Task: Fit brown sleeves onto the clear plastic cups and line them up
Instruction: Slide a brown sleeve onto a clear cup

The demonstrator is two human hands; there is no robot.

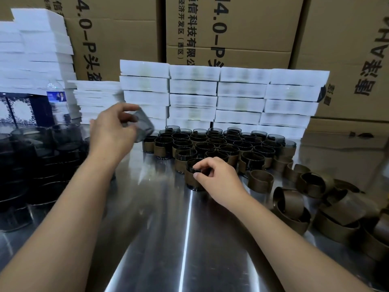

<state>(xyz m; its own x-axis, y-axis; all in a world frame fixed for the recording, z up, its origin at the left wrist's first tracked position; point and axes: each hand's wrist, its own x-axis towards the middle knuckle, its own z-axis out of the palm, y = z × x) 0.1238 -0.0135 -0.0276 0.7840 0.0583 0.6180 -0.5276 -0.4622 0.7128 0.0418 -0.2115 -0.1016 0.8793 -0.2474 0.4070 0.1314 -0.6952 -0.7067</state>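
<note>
Presently one bare cup in left hand, one sleeved cup in right hand.

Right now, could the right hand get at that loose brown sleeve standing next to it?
Probably yes: the loose sleeve stands just right of the right hand, nothing between them, though the hand now pinches a sleeved cup.

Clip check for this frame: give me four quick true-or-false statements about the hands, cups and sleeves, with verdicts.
1. The left hand holds a bare cup off the table. True.
2. The right hand lies flat, holding nothing. False: it pinches the rim of a sleeved cup.
3. Loose brown sleeves lie at the person's right. True.
4. The finished cups stand on top of the white boxes. False: they stand on the steel table, in front of the boxes.
</note>
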